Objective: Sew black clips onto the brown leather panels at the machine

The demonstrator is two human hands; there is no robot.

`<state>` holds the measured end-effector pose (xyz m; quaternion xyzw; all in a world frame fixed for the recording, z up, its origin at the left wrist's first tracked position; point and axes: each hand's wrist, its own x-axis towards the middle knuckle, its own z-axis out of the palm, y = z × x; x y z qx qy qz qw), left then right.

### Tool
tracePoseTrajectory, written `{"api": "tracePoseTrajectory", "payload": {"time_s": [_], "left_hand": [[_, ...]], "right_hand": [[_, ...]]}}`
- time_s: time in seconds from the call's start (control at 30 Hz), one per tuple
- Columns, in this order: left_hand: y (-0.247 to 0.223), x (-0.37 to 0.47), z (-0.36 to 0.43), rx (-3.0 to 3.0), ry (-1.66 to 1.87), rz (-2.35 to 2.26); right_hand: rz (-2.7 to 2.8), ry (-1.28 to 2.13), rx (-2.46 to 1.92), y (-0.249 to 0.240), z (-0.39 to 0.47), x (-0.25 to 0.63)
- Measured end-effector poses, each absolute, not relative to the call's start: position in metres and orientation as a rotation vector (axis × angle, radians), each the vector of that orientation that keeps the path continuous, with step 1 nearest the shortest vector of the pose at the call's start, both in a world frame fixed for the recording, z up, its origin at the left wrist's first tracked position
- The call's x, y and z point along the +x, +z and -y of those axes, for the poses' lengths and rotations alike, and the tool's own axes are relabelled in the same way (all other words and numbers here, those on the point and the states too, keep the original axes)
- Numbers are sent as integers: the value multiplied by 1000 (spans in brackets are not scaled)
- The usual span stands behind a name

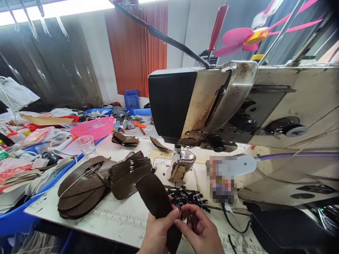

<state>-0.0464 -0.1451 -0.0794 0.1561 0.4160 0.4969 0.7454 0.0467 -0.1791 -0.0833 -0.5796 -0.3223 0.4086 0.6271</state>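
My left hand is closed around a long dark-brown leather piece with a rounded upper end, held tilted above the table's front edge. Thumb and fingers of my right hand pinch together at the piece's right edge, by my left thumb. What they grip is small, partly hidden, and I cannot make it out. Just behind my fingers lies a heap of black straps with small shiny buckles. To the left, fanned brown leather pieces lie against a pile of rounded brown leather parts.
The sewing machine's head overhangs the table beyond my hands, its presser area just behind the buckles. A clear plastic cup and a pink basket stand at left. A black pad lies at right.
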Motion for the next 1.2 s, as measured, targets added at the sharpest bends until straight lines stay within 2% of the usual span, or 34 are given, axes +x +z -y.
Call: {"api": "tracePoseTrajectory", "payload": {"time_s": [0.33,0.5,0.73,0.9,1.2], "left_hand": [[-77,-49,141,583,1097,-902],[-78,-54,136,761,1086,-991],[-66,-60,134,791,1069,-1003],[-65,-62,135,748,1073,-990],[-57,-65,123,286,882,-883]], "right_hand": [[606,1351,-1306,-84,175,64],[596,1438,-1253,-88,173,67],[618,1352,-1337,-82,173,69],[639,1425,-1301,-79,174,73],[325,1326,-1162,-81,174,78]]}}
